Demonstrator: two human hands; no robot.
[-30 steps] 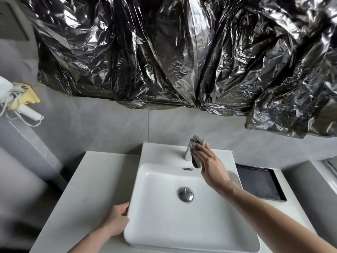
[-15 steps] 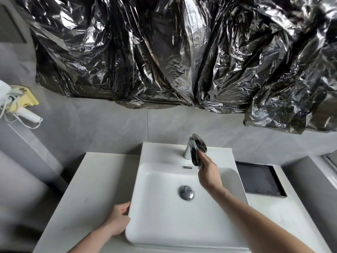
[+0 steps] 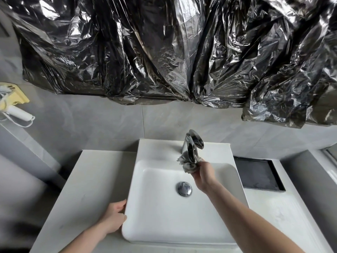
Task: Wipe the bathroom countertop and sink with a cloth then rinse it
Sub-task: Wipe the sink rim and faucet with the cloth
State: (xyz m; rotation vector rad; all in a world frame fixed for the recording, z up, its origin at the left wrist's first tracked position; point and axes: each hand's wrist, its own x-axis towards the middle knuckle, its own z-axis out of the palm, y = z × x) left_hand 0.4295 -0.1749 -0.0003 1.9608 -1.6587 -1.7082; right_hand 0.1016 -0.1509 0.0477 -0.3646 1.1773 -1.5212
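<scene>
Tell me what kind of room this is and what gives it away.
Most likely a bathroom. A white basin sink sits on a pale countertop, with a chrome faucet at its back edge and grey tiled wall behind. A hair dryer hangs at the left.

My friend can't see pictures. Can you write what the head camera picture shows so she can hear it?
A person's right hand holds a bunched grey cloth under the shiny tap of a white sink. The left hand rests against the sink's left side, on a pale countertop. Crinkled black plastic hangs on the wall above.
</scene>
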